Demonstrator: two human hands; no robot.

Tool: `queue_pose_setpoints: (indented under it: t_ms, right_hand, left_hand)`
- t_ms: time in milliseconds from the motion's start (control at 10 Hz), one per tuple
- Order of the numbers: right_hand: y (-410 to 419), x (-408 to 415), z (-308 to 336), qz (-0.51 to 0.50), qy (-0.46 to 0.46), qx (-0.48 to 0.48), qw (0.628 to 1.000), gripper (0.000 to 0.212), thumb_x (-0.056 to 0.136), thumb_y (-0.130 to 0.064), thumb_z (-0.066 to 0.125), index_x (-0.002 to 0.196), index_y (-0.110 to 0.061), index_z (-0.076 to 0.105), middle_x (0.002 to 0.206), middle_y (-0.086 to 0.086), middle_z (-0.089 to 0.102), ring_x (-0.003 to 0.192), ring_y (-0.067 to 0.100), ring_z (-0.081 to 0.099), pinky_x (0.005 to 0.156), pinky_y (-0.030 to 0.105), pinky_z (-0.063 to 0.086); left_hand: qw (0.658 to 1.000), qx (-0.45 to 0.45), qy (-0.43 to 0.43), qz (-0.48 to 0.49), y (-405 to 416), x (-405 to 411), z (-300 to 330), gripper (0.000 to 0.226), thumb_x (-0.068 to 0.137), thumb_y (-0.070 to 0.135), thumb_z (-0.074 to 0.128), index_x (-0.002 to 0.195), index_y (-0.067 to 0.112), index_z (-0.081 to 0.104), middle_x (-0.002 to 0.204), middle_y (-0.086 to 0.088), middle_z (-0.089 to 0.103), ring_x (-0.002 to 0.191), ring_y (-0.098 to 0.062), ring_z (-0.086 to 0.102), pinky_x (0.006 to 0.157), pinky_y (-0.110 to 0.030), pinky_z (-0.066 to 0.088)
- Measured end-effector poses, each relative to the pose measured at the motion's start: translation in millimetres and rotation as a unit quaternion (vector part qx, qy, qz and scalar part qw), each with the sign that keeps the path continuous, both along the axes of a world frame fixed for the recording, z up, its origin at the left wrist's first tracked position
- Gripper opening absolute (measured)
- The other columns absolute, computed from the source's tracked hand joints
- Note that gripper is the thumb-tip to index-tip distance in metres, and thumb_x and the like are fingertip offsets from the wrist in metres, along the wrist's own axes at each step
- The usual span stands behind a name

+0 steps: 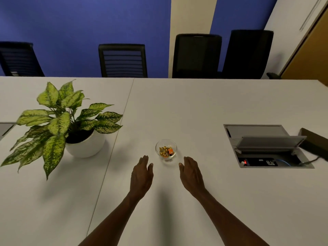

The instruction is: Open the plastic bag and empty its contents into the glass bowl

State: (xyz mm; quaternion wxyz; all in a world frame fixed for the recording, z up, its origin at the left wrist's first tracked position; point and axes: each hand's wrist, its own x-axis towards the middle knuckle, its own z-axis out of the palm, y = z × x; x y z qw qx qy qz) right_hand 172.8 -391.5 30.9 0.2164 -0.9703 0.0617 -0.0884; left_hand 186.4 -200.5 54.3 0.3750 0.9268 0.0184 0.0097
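A small clear glass bowl (166, 144) stands on the white table (195, 107), holding several gold and orange wrapped sweets (166, 152). My left hand (142, 174) lies flat and empty just left of and nearer than the bowl, fingers extended. My right hand (190, 173) rests the same way just to the bowl's right, palm down, holding nothing. Neither hand touches the bowl. No plastic bag is in view.
A potted plant (60, 119) in a white pot (87, 144) stands at the left. An open cable box (266, 148) is set into the table at the right, beside a dark object (314, 141). Black chairs (197, 55) line the far edge.
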Motion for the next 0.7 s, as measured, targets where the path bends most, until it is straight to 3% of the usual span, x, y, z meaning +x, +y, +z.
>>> queue_pose_setpoints:
  t_ms: [100, 400, 500, 700]
  right_hand:
    - [2.3, -21.4, 13.2, -0.005, -0.014, -0.009, 1.000, 0.037, 0.098, -0.024, 0.050, 0.123, 0.002, 0.054, 0.119, 0.018, 0.063, 0.110, 0.031, 0.059, 0.092, 0.037, 0.052]
    - [6.7, -74.2, 46.7, -0.005, -0.040, -0.014, 0.999, 0.048, 0.100, -0.029, 0.043, 0.137, 0.001, 0.043, 0.140, 0.020, 0.051, 0.132, 0.030, 0.047, 0.111, 0.038, 0.041]
    - [4.9, -83.0, 64.9, 0.004, -0.033, -0.023, 0.999, 0.054, 0.102, -0.035, 0.033, 0.146, -0.004, 0.031, 0.153, 0.015, 0.035, 0.143, 0.026, 0.031, 0.119, 0.034, 0.026]
    - [-0.5, -79.0, 111.6, 0.015, -0.121, -0.046, 0.991, 0.058, 0.101, -0.038, 0.034, 0.148, -0.004, 0.024, 0.157, 0.015, 0.027, 0.146, 0.026, 0.025, 0.121, 0.036, 0.022]
  left_hand:
    - [1.000, 0.009, -0.011, -0.007, 2.1, -18.8, 15.4, 0.046, 0.099, 0.022, 0.048, 0.143, 0.006, 0.042, 0.150, -0.010, 0.044, 0.144, -0.023, 0.033, 0.115, -0.038, 0.030]
    - [0.997, 0.046, -0.060, -0.026, 6.9, -66.3, 45.1, 0.051, 0.102, 0.034, 0.038, 0.148, 0.012, 0.033, 0.157, -0.005, 0.032, 0.147, -0.017, 0.023, 0.116, -0.034, 0.024]
    - [0.993, 0.053, -0.098, -0.042, 9.2, -75.6, 60.7, 0.054, 0.103, 0.036, 0.034, 0.149, 0.010, 0.028, 0.160, -0.005, 0.025, 0.149, -0.016, 0.016, 0.119, -0.033, 0.018]
    - [0.977, 0.059, -0.199, -0.056, 14.0, -69.4, 99.9, 0.060, 0.102, 0.040, 0.027, 0.152, 0.009, 0.013, 0.162, -0.004, 0.007, 0.149, -0.013, -0.002, 0.119, -0.029, 0.002]
